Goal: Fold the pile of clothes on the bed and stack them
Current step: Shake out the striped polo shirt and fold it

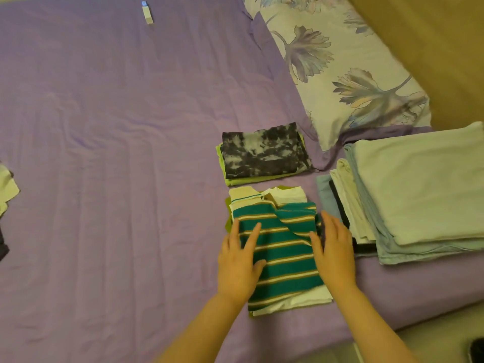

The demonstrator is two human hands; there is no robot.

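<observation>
A folded teal shirt with cream and tan stripes (284, 254) lies on top of a small stack of folded white and green clothes on the purple bed sheet (117, 153). My left hand (239, 260) rests flat on the shirt's left edge, fingers straight. My right hand (334, 250) lies flat along its right edge, fingers straight. Just beyond this stack sits a second one: a folded grey tie-dye garment (263, 153) on a lime green piece. A few loose clothes (6, 189) show at the far left edge of the bed.
A tall pile of folded pale linens (419, 189) stands at the right, close to my right hand. A floral pillow (348, 64) lies behind it. A small white tube (147, 13) rests far up the bed. The bed's near edge runs bottom right.
</observation>
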